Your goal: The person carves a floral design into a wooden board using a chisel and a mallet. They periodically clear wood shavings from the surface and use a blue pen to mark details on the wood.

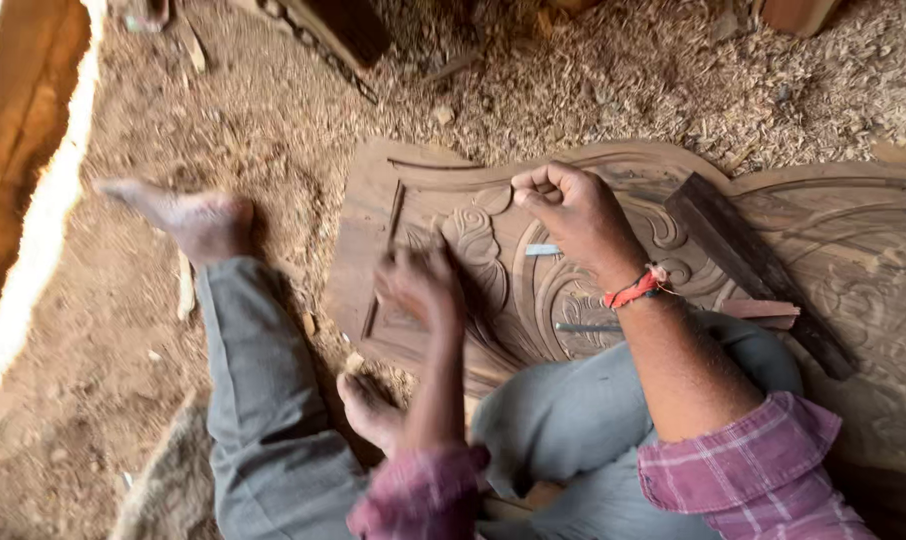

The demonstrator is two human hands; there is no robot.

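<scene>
A carved brown wooden panel (413,175) with floral scrollwork lies on the ground in front of me. My right hand (573,215) rests on the carving in a fist, and a short metal blade (543,249) of a chisel sticks out beside it. A red thread band sits on that wrist. My left hand (420,285) hovers over the panel's left part, blurred, fingers curled; what it holds is not clear. My legs in grey trousers and bare feet (198,220) lie beside the panel.
A dark wooden block (758,270) lies across the panel to the right. A second thin metal tool (588,327) rests on the carving near my knee. Wood shavings (623,70) cover the ground; timber pieces stand at the top edge.
</scene>
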